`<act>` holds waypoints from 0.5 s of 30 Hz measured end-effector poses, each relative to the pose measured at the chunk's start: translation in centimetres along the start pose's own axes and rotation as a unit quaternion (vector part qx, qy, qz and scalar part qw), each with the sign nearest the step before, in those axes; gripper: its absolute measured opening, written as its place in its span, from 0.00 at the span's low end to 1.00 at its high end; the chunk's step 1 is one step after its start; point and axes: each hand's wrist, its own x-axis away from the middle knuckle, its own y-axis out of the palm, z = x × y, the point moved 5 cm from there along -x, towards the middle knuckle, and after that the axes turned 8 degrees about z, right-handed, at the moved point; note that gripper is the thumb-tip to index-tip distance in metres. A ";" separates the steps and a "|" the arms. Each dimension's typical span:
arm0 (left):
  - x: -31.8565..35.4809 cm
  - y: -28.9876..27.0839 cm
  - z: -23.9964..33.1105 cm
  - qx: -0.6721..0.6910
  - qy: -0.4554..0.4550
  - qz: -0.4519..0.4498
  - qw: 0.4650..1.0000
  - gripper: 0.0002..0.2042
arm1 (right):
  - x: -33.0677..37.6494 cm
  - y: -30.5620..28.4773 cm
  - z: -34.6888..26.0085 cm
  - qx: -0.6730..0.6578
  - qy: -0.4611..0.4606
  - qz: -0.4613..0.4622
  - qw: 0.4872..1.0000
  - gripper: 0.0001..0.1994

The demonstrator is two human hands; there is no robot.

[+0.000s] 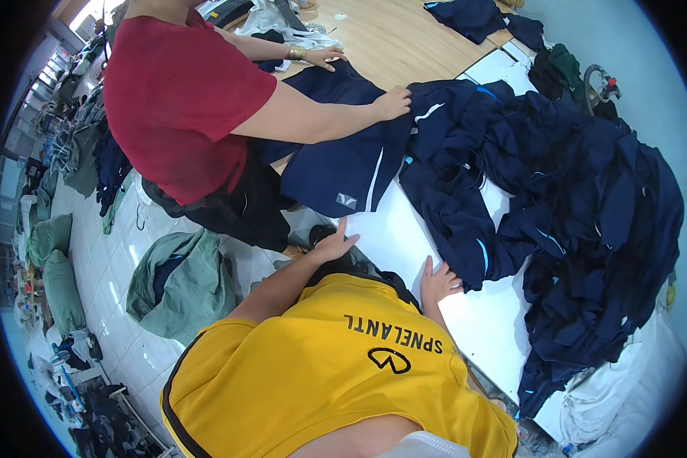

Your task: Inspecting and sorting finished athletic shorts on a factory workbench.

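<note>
My left hand rests at the near edge of the white table, its fingers stretched out and nothing in them. Just beyond the fingertips lies a dark navy shorts-like garment with a white stripe and a small pale patch. My right hand is on the tabletop with fingers spread, beside the hem of another navy garment with a light blue trim. Whether its fingertips touch that cloth I cannot tell. A co-worker in a red shirt has both hands on the striped garment.
A large heap of navy garments covers the table's right side. White cloth lies below it. On the tiled floor to the left stands a green sack. A wooden tabletop continues at the far side, with more dark garments.
</note>
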 end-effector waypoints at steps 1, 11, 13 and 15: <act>-0.3 0.2 -0.5 0.006 0.008 0.010 1.000 0.41 | 0.0 0.0 -0.1 -0.003 -0.003 0.006 1.000 0.33; 1.8 -1.8 -1.2 0.053 0.117 0.068 0.989 0.33 | 0.1 0.1 -0.3 0.034 0.005 -0.002 0.999 0.33; 3.2 -2.4 -2.8 0.064 0.155 0.096 0.981 0.32 | 0.2 -0.2 -0.2 0.038 0.007 0.074 0.997 0.32; 4.2 -2.5 -6.2 0.046 0.156 0.121 0.979 0.31 | 0.2 -0.9 -0.6 0.047 0.001 0.086 0.995 0.32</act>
